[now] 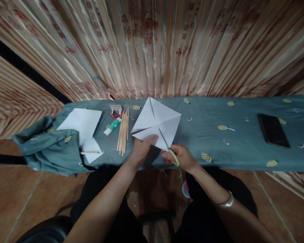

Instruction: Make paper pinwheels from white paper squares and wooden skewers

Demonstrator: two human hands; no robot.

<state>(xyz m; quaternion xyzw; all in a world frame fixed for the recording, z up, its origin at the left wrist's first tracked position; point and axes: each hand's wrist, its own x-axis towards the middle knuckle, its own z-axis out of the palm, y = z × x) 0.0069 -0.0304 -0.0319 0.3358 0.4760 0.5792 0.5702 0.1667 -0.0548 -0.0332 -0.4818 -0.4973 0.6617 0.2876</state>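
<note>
**Paper (164, 118) at one o'clock from our left hand (142, 145), scissors (175, 157) in our right hand (182, 157)**

We pinch the white paper by its near-left edge with our left hand, thumb on top, and the sheet spreads out over the worktop (205, 116). Slits run inward from several corners. Our right hand is curled around the scissors' pale green handle at the paper's near corner; from there the sheet lies towards eleven o'clock. At ten o'clock from our left hand lie wooden sticks (123, 133), with a glue tube (112, 126) just beside them. A phone (273, 130) rests well apart, between two and three o'clock from our right hand.
</note>
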